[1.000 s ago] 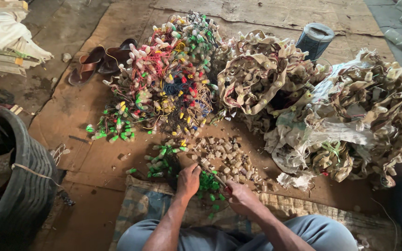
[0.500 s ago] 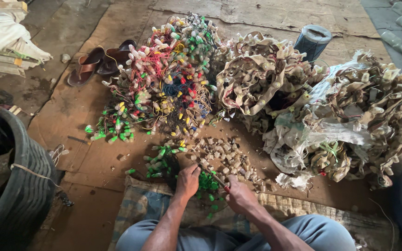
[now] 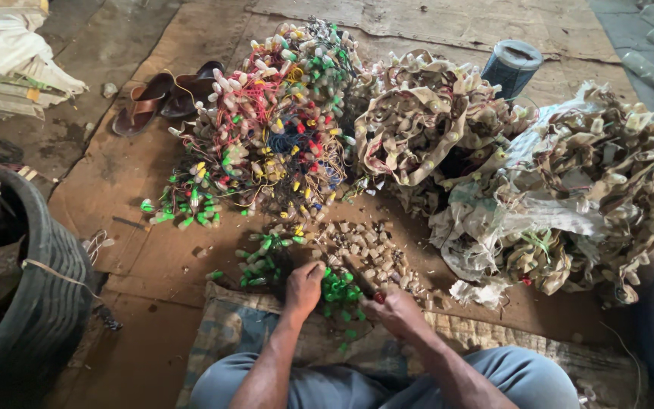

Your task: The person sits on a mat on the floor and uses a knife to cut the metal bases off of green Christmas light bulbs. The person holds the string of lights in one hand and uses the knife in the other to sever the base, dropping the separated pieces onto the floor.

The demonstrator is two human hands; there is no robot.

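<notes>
Dozens of small green caps (image 3: 340,291) lie in a loose cluster on the floor just ahead of my knees, right between my two hands; that cluster is the thing in hand, and it sits a touch nearer my left hand (image 3: 304,286) than my right hand (image 3: 397,309); it has no clear long axis — it spreads roughly from the hands away toward the piles. My left hand is curled, fingers bent down onto the near-left edge of the green pieces, pinching or pressing something too small for me to name; my right hand is closed around a dark slim tool (image 3: 359,274) with a red spot near the grip, its shaft slanting up and left over the cluster toward the left hand; whether its tip touches a cap I cannot tell.

Just beyond lies a scatter of pale tan pieces (image 3: 369,250); left of that, more green bits (image 3: 263,257). Farther out stands a heap of coloured caps tangled in wire (image 3: 274,129), then two big bundles of dusty tan strips (image 3: 425,129) and (image 3: 599,189). A woven mat (image 3: 228,333) lies under my legs; a black tyre-like tub (image 3: 32,303) stands at my left, brown sandals (image 3: 160,95) well beyond — and a blue can (image 3: 512,67) at the far side.
</notes>
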